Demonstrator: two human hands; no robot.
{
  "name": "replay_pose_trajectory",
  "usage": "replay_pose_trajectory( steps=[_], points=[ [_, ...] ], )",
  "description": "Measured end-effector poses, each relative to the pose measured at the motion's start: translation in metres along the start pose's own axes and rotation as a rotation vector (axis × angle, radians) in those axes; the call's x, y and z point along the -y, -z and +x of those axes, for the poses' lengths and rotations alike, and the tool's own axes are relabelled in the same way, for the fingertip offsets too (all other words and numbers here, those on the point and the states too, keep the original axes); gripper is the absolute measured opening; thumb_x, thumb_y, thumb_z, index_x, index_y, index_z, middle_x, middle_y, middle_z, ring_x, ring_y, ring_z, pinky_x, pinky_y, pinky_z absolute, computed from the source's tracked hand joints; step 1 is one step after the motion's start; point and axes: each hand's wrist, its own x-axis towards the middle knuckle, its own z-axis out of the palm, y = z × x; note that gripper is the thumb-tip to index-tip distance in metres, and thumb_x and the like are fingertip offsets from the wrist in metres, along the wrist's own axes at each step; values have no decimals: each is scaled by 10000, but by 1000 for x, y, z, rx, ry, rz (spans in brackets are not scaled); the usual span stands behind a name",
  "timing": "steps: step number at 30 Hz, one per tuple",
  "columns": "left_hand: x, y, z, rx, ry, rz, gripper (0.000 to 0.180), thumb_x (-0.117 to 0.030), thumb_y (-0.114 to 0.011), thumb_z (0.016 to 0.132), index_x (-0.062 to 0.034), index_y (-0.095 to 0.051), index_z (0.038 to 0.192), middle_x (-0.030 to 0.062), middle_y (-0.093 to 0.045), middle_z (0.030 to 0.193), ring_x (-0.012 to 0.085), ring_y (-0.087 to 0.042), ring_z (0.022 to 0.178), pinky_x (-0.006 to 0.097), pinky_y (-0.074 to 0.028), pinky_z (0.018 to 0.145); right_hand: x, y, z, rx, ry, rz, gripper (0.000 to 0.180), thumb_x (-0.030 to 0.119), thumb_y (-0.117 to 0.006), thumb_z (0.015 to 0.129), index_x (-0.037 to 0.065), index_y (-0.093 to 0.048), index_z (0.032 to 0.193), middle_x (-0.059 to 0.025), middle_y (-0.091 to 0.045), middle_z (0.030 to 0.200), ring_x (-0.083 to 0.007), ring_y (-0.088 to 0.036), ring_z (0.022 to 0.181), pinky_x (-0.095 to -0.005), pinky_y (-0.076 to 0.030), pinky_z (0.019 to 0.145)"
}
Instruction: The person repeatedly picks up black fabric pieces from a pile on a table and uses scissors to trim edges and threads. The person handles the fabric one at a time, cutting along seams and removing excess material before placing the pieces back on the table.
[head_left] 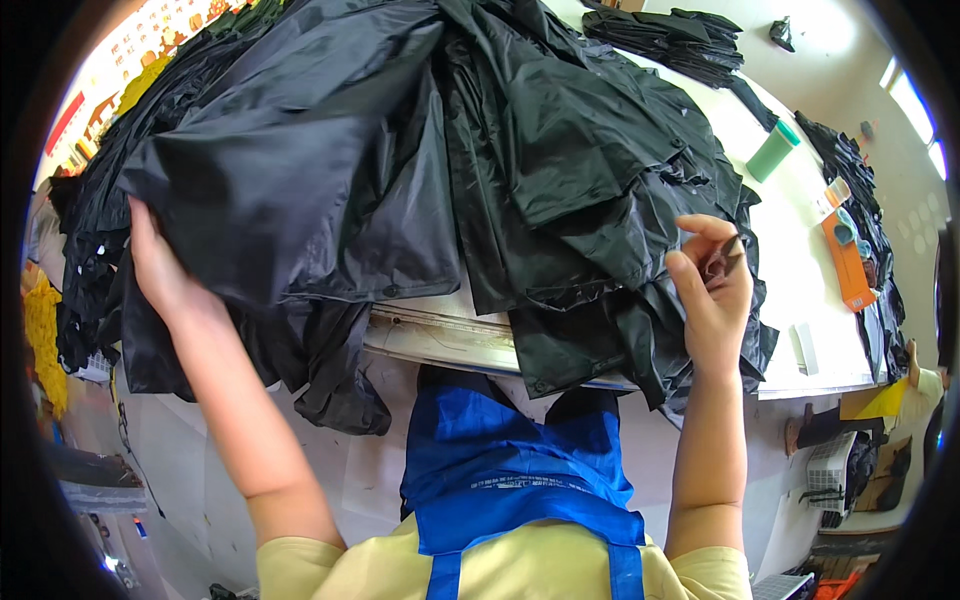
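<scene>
A heap of shiny black raincoats (590, 130) with round snap buttons covers the middle of the white table. My left hand (158, 265) grips the edge of a black raincoat panel (250, 190), lifted and blurred by motion; part of the fingers is hidden by the cloth. On the right, my right hand (718, 280) is held above the heap with thumb and fingers curled. A small dark pointed thing (735, 247) sticks out between its fingers, mostly hidden in the palm, so its kind cannot be made out.
At the right of the white table (790, 240) stand a green cylindrical container (773, 150) and an orange box (848, 262) holding small items. More folded black garments (670, 40) lie at the back. A white basket (828, 470) sits at lower right, near another person's arm (918, 385).
</scene>
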Motion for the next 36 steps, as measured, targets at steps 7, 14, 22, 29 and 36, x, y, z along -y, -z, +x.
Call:
replay_pose_trajectory(
  steps=[7,14,22,29,36],
  points=[
    [58,87,136,594,-305,754,353,-191,-543,924,28,-544,1201,91,-606,1135,175,-566,1038,298,-423,945,-2,10,38,91,216,-565,409,-103,-622,720,93,-652,1078,-81,-598,975,-212,-613,793,-277,-499,710],
    [5,28,6,253,-797,591,144,-1,-536,900,20,-544,1043,113,-603,1015,164,-588,908,264,-471,826,-34,-1,99,276,341,-566,319,-47,-605,771,62,-646,1068,-90,-629,1131,-274,-648,904,-322,-516,803],
    [84,-87,-146,941,-862,668,516,-132,-780,714,-11,-541,1156,153,-594,1156,327,-558,1088,405,-412,979,3,-30,87,304,146,-286,137,62,-694,786,25,-658,913,-27,-501,629,-79,-423,603,-248,-391,566],
    [76,-85,-96,1175,-370,452,175,-142,-625,908,12,-590,832,17,-535,716,83,-462,670,226,-400,639,20,-31,92,602,19,-76,114,100,-665,845,-9,-635,831,47,-511,674,-60,-441,650,-228,-385,599],
    [82,-81,-82,1039,86,289,200,-200,-602,939,-28,-601,837,-84,-425,652,13,-336,599,190,-287,536,22,-60,100,592,-213,167,144,171,-626,901,30,-619,870,77,-400,661,-12,-308,559,-197,-237,496]
  ],
)
